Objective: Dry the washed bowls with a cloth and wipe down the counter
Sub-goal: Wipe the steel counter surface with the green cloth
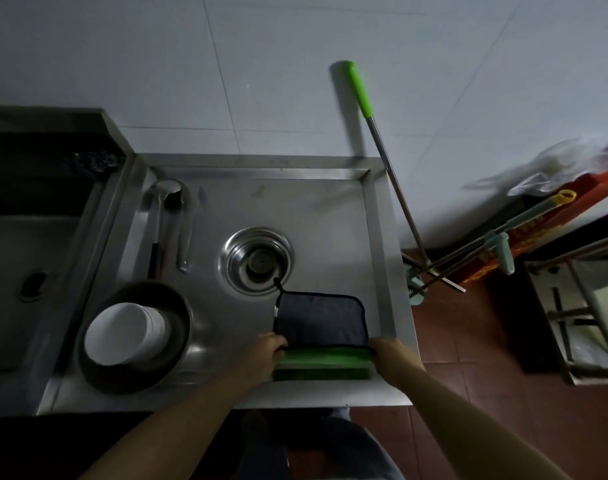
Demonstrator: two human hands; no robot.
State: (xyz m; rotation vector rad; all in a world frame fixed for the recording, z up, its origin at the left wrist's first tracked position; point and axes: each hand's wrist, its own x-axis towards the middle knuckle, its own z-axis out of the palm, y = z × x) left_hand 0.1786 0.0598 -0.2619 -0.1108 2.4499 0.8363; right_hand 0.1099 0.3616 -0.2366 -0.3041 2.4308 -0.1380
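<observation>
A dark blue-grey cloth point(321, 318) with a green underside lies on the steel counter point(330, 209), folded over along its near edge. My left hand point(264, 355) grips the cloth's near left corner and my right hand point(387, 355) grips its near right corner. Just beyond the cloth a steel bowl point(257, 259) rests upside down. At the left, stacked white bowls point(127, 332) sit inside a dark round pan point(136, 336).
A ladle point(165, 216) and a spoon point(188, 237) lie at the counter's back left. A sink basin point(25, 254) is at the far left. A green-handled mop point(378, 140) leans on the wall, right of the counter, with more poles and a rack on the floor.
</observation>
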